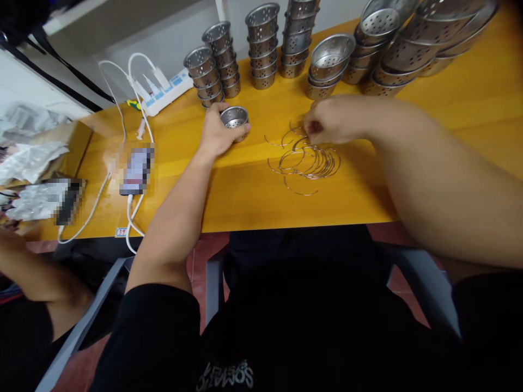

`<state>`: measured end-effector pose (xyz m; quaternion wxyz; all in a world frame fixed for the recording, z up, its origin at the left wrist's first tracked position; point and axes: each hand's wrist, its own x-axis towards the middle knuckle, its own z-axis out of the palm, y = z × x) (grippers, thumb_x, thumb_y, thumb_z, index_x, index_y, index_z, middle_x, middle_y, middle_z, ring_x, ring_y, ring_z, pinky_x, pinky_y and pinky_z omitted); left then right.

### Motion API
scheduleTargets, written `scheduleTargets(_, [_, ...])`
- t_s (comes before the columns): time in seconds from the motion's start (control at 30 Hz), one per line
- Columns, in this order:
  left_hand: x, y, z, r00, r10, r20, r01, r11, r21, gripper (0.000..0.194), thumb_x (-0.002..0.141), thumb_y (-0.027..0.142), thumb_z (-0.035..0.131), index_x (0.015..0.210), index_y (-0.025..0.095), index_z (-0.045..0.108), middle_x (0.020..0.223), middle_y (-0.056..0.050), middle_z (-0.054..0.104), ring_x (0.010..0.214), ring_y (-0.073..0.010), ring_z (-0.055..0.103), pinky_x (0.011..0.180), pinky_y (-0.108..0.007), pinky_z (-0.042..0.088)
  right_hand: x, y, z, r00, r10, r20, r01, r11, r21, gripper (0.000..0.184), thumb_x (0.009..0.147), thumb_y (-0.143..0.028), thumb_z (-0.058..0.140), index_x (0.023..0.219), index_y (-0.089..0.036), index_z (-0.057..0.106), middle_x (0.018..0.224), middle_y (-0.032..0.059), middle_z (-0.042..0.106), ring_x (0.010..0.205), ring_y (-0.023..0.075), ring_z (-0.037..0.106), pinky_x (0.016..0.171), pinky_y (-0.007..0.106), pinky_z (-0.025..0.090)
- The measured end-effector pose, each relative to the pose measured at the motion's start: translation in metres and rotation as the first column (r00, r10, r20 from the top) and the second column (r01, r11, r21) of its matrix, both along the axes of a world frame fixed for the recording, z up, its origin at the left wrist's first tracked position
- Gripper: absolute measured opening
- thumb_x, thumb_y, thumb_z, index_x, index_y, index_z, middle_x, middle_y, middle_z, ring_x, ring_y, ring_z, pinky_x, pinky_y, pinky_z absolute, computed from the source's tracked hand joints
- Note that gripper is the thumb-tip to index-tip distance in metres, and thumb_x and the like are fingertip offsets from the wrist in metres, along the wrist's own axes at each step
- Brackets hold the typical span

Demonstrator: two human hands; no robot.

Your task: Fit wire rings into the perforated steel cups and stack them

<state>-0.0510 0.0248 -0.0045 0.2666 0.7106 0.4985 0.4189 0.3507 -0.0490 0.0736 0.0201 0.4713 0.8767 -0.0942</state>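
Our left hand (216,133) wraps a small perforated steel cup (235,117) standing on the desk (245,196) at 11 o'clock. Right hand (327,120) pinches at the wire rings (306,160), a thin springy tangle at 12. Best to lift one ring clear so it doesn't snag the others. Stacked cups (261,49) beyond: shiny, holed.

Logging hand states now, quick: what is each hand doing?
Left hand: closed around a small perforated metal cup on the table.
Right hand: fingers pinched at the wire rings; grip unclear.
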Motion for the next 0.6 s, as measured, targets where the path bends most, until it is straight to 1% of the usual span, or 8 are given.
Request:
scheduleTargets(0.03, [0.002,-0.002,0.002,0.999,0.044,-0.012,-0.044,0.999,-0.017,0.083,0.077,0.045,0.123,0.139,0.034,0.070,0.145,-0.010,0.085,0.136,-0.0388,0.084,0.126,-0.067,0.071,-0.002,-0.001,-0.001,1.000,-0.005,0.008,0.005,1.000,-0.005,0.010,0.101,-0.024,0.089,0.096,-0.028,0.082,0.084,0.0031,0.077,0.072,0.0245,0.062,0.072,0.040,0.044])
scheduleTargets(0.1, [0.006,-0.006,0.005,0.996,0.078,-0.036,-0.079,0.996,-0.034,0.088,0.076,0.049,0.126,0.141,0.034,0.069,0.145,-0.008,0.086,0.135,-0.0355,0.083,0.123,-0.065,0.071,-0.006,-0.003,0.000,0.999,-0.021,0.025,0.022,0.999,-0.029,0.017,0.102,-0.023,0.093,0.092,-0.026,0.080,0.081,0.0021,0.074,0.071,0.0239,0.062,0.073,0.040,0.043])
scheduleTargets(0.2, [0.009,-0.009,0.008,0.995,0.085,-0.049,-0.087,0.995,-0.048,0.088,0.077,0.048,0.124,0.142,0.035,0.066,0.147,-0.010,0.084,0.136,-0.0376,0.083,0.121,-0.065,0.072,-0.012,-0.007,0.003,1.000,-0.016,0.020,0.016,0.999,-0.035,0.019,0.103,-0.025,0.095,0.092,-0.027,0.080,0.083,0.0029,0.076,0.076,0.0276,0.069,0.078,0.042,0.049])
scheduleTargets(0.3, [0.008,-0.009,0.008,0.998,0.055,-0.017,-0.056,0.997,-0.055,0.082,0.078,0.040,0.118,0.141,0.035,0.065,0.146,-0.012,0.084,0.134,-0.0413,0.086,0.117,-0.066,0.073,-0.013,-0.010,0.007,0.998,-0.002,-0.063,0.000,1.000,-0.029,0.015,0.103,-0.027,0.093,0.100,-0.029,0.078,0.089,0.0043,0.079,0.085,0.0329,0.076,0.085,0.047,0.056])
scheduleTargets(0.43, [0.008,-0.007,0.007,0.999,0.020,0.034,-0.018,0.998,-0.056,0.078,0.078,0.037,0.119,0.134,0.038,0.064,0.130,-0.007,0.088,0.123,-0.0390,0.087,0.113,-0.066,0.075,-0.011,-0.012,0.009,0.978,-0.013,-0.210,0.000,0.998,-0.062,0.015,0.103,-0.028,0.091,0.112,-0.029,0.079,0.098,0.0053,0.084,0.095,0.0340,0.081,0.096,0.049,0.062])
scheduleTargets(0.5, [0.010,-0.008,0.008,0.998,0.035,0.047,-0.033,0.998,-0.047,0.080,0.074,0.033,0.119,0.132,0.038,0.063,0.127,-0.005,0.089,0.120,-0.0378,0.087,0.112,-0.066,0.075,-0.012,-0.011,0.009,0.966,-0.015,-0.258,-0.005,0.997,-0.077,0.021,0.103,-0.028,0.089,0.123,-0.029,0.083,0.105,0.0066,0.087,0.098,0.0337,0.082,0.096,0.048,0.064])
scheduleTargets(0.57, [0.013,-0.009,0.010,0.997,0.052,0.052,-0.051,0.998,-0.030,0.083,0.071,0.029,0.118,0.132,0.038,0.062,0.130,-0.005,0.088,0.120,-0.0369,0.087,0.113,-0.065,0.075,-0.013,-0.012,0.008,0.952,-0.012,-0.305,-0.014,0.997,-0.082,0.033,0.103,-0.027,0.085,0.136,-0.028,0.086,0.112,0.0084,0.090,0.098,0.0341,0.083,0.095,0.049,0.067])
scheduleTargets(0.6, [0.014,-0.011,0.011,0.997,0.054,0.051,-0.053,0.998,-0.022,0.083,0.070,0.029,0.117,0.132,0.038,0.062,0.131,-0.005,0.088,0.122,-0.0368,0.086,0.114,-0.064,0.074,-0.014,-0.012,0.007,0.943,-0.014,-0.332,-0.013,0.997,-0.078,0.035,0.104,-0.027,0.083,0.139,-0.028,0.087,0.113,0.0094,0.091,0.098,0.0349,0.083,0.096,0.050,0.068])
